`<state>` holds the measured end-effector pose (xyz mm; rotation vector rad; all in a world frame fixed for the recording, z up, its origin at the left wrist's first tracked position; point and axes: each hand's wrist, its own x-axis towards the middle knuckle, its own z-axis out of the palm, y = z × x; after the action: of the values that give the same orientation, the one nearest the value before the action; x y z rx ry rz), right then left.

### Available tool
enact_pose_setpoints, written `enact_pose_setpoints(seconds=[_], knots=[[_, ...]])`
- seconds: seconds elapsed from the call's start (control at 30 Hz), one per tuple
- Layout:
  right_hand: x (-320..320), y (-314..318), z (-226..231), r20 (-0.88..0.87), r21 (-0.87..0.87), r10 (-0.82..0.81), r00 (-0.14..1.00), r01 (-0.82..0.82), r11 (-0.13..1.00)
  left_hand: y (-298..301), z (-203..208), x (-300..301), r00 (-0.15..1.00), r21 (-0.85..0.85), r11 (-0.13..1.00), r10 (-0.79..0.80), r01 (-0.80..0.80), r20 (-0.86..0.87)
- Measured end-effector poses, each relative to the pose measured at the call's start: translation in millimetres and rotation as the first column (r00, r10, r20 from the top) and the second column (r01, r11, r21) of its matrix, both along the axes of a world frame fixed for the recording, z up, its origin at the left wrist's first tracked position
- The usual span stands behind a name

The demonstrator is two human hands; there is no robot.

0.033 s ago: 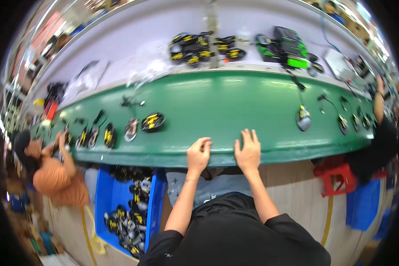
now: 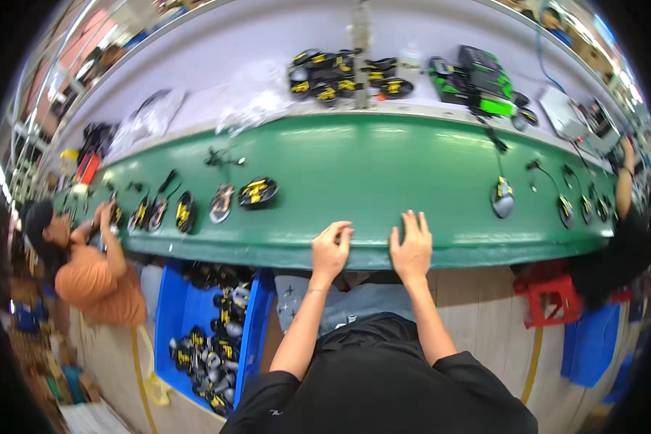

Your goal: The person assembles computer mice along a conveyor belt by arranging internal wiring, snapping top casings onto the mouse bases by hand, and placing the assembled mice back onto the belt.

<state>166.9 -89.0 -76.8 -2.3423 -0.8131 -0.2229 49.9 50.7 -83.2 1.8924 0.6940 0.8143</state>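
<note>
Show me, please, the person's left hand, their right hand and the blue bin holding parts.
Left hand (image 2: 330, 253): head view, back of the hand.
Right hand (image 2: 412, 253): head view, back of the hand.
Blue bin (image 2: 259, 311): head view, its right-hand side wall.

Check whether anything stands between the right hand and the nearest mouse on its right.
Nothing visible does. Only green work surface shows between the right hand and the mouse. The mouse's cable runs off its far end, away from the hand.
</note>
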Motion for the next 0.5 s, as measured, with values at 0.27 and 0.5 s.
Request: enact_pose_setpoints(seconds=[0.27, 0.5], knots=[[-6.3, 9.3, -6.8, -0.011, -0.034, 0.005, 1.000, -0.006, 0.999, 2.4, 4.2, -13.3, 0.999, -0.025, 0.999, 0.033, -0.033, -0.018], [-7.2, 8.8, -2.6, -0.019, -0.059, -0.014, 1.000, 0.013, 0.998, 3.3, 6.8, -13.3, 0.999, -0.008, 1.000, 0.000, -0.001, -0.052]])
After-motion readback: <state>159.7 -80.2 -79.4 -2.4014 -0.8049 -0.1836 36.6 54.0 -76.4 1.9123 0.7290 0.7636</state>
